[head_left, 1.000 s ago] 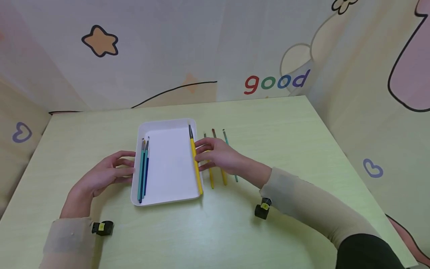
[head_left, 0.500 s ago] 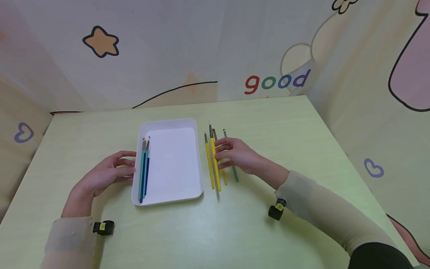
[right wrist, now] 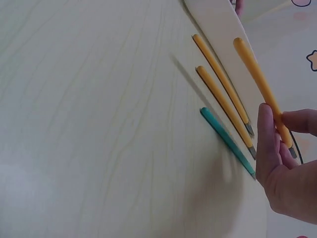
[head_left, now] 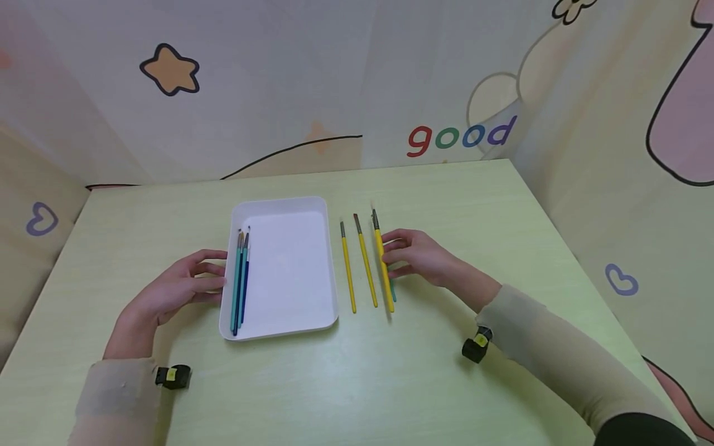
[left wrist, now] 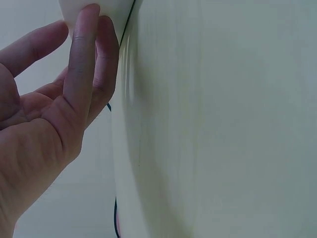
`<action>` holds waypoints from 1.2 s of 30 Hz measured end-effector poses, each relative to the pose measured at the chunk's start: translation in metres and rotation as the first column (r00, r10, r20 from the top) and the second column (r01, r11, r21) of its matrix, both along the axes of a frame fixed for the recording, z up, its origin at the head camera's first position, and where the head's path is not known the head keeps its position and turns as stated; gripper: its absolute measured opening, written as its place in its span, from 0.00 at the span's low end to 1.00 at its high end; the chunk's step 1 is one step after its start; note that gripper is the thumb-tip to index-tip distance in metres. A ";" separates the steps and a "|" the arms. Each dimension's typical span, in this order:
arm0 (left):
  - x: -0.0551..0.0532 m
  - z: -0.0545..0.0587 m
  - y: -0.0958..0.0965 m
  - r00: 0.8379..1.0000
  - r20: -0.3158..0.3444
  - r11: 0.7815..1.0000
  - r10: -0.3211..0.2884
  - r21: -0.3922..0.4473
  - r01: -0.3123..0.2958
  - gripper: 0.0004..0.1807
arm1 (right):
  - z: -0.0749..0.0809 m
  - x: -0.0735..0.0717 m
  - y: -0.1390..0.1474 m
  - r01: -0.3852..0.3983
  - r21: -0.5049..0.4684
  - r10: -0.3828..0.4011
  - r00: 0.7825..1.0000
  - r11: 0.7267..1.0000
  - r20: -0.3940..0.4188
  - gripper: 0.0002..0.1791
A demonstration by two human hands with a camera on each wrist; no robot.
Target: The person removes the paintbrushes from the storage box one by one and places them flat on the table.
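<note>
My left hand (head_left: 181, 285) touches the left wall of a white rectangular tray (head_left: 290, 266) with its fingertips; the left wrist view shows them against the tray's outer side (left wrist: 106, 7). Three slim paintbrushes (head_left: 241, 285), teal and dark blue, lie along the tray's left inside. My right hand (head_left: 418, 257) pinches a thick yellow paintbrush (head_left: 385, 266) between thumb and fingers, bristles pointing away. In the right wrist view this yellow brush is raised over the table, above a teal paintbrush (right wrist: 225, 139), which it partly hides in the head view.
Two thinner yellow paintbrushes, one nearer the tray (head_left: 348, 266) and one to its right (head_left: 366, 263), lie side by side on the pale wooden table (head_left: 357, 384). A printed curtain (head_left: 290, 80) hangs behind the table and along its sides.
My right hand has carried the thick yellow paintbrush rightward, from over the tray's right edge, past the two thinner yellow brushes, to over the teal one. My left hand stays at the tray.
</note>
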State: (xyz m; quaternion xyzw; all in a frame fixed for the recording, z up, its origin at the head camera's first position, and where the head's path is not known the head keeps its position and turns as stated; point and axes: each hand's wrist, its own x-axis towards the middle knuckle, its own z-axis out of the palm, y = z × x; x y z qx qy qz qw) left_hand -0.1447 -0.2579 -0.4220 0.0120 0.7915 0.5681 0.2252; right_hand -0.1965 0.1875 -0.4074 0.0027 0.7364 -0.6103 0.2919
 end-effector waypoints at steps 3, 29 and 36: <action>0.000 0.000 0.000 1.000 0.001 1.000 0.000 0.001 0.000 0.37 | -0.002 -0.001 0.006 0.009 0.017 -0.009 1.000 1.000 0.000 0.27; -0.001 0.000 0.000 1.000 0.012 1.000 0.006 -0.003 -0.006 0.37 | -0.020 -0.018 0.040 0.059 0.204 -0.042 0.995 0.977 -0.088 0.28; -0.001 0.000 -0.001 1.000 0.014 1.000 0.006 -0.001 -0.006 0.37 | -0.018 -0.017 0.035 0.075 0.278 -0.035 0.989 0.958 -0.145 0.26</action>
